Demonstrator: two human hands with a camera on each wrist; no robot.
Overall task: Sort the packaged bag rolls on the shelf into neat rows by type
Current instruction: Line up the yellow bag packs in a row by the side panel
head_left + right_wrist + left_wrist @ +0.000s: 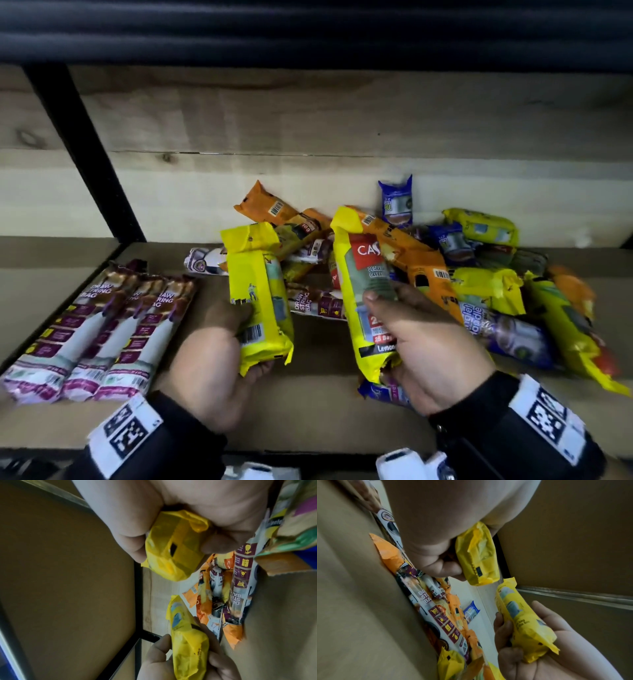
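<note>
wooden shelf, left hand fingers curled round yellow roll, right hand gripping another yellow roll

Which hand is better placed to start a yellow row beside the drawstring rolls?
Left, probably: the left hand grips a yellow roll nearest the drawstring row; the right hand is by the pile.

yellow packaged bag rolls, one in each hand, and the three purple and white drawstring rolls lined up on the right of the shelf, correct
Not quite: the head view shows the three purple and white drawstring rolls lined up on the left of the shelf. Each hand does hold a yellow packaged bag roll, left hand and right hand.
</note>
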